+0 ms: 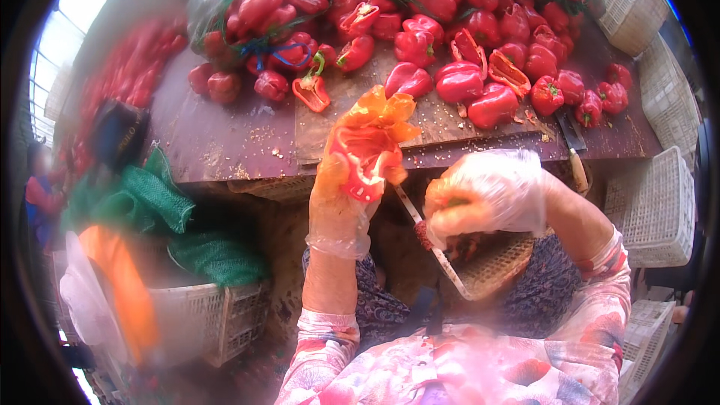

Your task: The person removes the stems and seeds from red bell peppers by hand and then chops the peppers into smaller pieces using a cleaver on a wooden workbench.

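Observation:
My left hand [330, 180], in an orange-stained clear plastic glove, holds up a cut-open red bell pepper [364, 159] at the table's front edge. Its hollow inside faces me. Beside it, my right hand [480, 191] is closed, in a similar loose glove. A greenish bit shows among its curled fingers, but what they hold I cannot make out. Under the right hand, a woven basket [491, 274] rests over my lap with dark red scraps in it. On the wooden board [322, 139] lie whole peppers and a cut pepper half [311, 94] with its green stem.
A heap of red peppers [435, 0] and green mesh bags [225, 0] cover the table's far side. A knife [574, 151] lies at the right edge. White plastic crates [651, 206] line the right; another crate [202, 322] with green netting [217, 255] stands lower left.

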`<state>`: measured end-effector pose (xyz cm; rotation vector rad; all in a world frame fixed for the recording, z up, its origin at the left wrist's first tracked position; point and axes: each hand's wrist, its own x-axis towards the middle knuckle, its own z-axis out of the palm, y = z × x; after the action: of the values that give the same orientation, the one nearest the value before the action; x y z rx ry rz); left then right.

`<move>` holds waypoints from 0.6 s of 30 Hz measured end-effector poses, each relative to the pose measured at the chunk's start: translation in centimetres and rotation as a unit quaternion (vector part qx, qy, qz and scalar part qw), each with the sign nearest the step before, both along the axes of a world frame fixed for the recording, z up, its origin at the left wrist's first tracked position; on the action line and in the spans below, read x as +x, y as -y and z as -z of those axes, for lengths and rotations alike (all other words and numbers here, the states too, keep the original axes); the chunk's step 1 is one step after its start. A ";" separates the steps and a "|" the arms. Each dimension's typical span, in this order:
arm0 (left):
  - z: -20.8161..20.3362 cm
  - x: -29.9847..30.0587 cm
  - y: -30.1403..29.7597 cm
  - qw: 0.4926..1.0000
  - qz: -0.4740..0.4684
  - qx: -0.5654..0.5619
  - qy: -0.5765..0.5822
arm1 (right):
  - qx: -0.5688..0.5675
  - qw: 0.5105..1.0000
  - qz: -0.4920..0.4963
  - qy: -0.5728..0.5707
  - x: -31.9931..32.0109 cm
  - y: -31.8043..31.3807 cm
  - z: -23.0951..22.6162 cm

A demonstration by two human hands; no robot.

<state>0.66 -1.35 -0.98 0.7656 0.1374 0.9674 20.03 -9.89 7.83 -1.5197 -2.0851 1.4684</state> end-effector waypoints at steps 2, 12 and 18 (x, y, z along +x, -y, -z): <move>-1.0 0.4 -0.1 0.999 0.024 -0.025 0.029 | 0.073 0.961 -0.057 0.260 0.5 -0.8 1.7; -0.4 1.2 -0.2 0.999 0.013 -0.033 0.028 | 0.483 0.856 0.134 0.128 -3.3 -3.0 5.1; 0.3 -0.5 -2.9 0.997 -0.046 0.001 0.069 | 0.155 0.824 0.296 -0.458 -1.6 -4.5 4.2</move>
<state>0.17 1.53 -1.24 0.6967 0.0525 1.1053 18.41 -5.42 3.58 -0.8936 -1.0651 1.1654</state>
